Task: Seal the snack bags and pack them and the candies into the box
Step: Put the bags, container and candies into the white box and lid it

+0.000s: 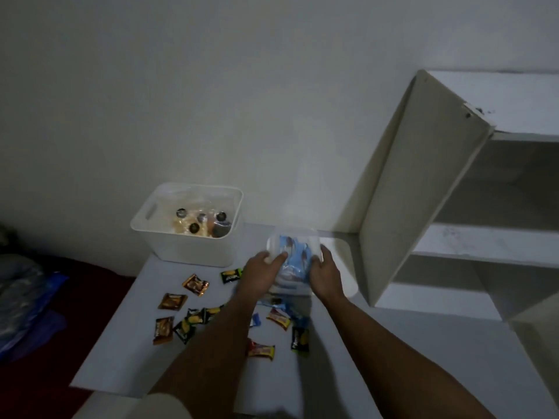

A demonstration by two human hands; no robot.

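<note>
Snack bag (292,261), clear with pale blue packets inside, sits between both hands above the white table (393,343), just right of the white box (187,246). The left hand (262,272) pinches its left edge with curled fingers, and the right hand (325,275) grips the right edge the same way; whether the top strip is pressed closed is too blurred to tell. Inside the box lies another clear bag (201,222) of cookies, so part of the packing looks done. Wrapped candies (193,320) are scattered on the table near the forearms, none visibly in the box. By my judgement, this bag still needs sealing or placing, and all the loose candies remain to be gathered.
</note>
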